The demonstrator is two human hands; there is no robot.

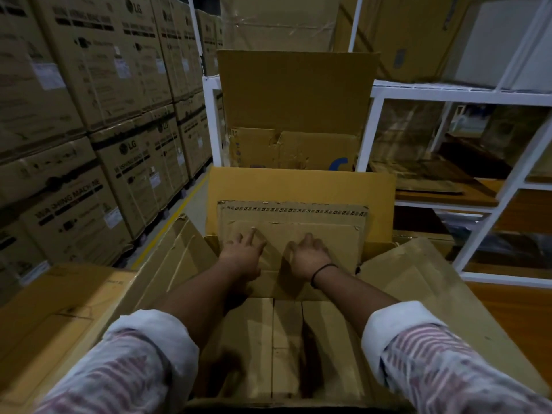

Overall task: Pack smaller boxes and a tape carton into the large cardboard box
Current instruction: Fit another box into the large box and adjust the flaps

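Large cardboard box (301, 186); two hands, one smaller box (294, 234).

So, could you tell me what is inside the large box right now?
The large box holds a smaller box under both hands, plus nearer cardboard pieces. Anything beneath is covered.

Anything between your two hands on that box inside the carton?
Nothing: head view shows bare cardboard of the smaller box between left hand and right hand.

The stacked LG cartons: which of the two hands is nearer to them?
Left. The left hand is on the side of the LG cartons; the right hand lies farther, toward the white rack.
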